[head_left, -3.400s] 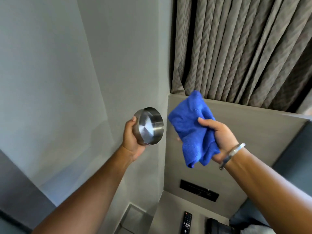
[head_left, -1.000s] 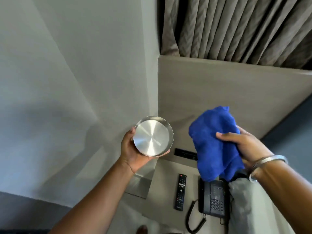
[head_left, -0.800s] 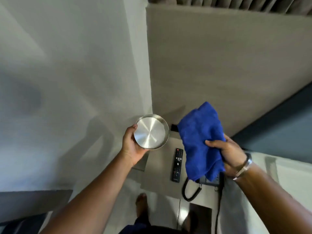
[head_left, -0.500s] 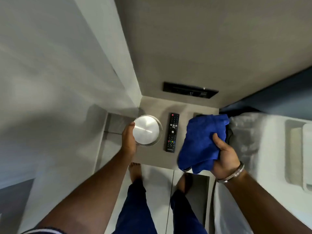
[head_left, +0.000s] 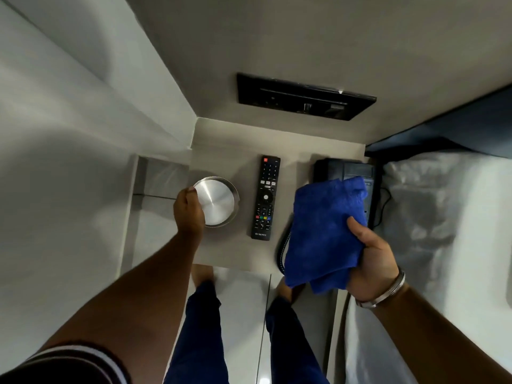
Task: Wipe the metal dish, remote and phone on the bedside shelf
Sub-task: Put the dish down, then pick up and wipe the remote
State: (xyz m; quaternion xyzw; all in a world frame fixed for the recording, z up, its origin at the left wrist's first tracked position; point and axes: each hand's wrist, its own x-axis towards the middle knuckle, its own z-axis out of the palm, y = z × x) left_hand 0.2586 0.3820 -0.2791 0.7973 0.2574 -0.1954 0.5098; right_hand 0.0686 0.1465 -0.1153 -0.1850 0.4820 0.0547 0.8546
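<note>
One dish (head_left: pixel 217 202) gripped by left hand (head_left: pixel 189 210) — one cloth (head_left: pixel 322 234) clutched by right hand (head_left: pixel 370 261).

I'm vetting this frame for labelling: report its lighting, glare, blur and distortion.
Head view: dim, even light; the metal dish shows a soft sheen, no harsh glare; the remote is sharp enough to make out its buttons; the phone is dark and half hidden by the blue cloth; wide-angle bending slants the walls.
</note>
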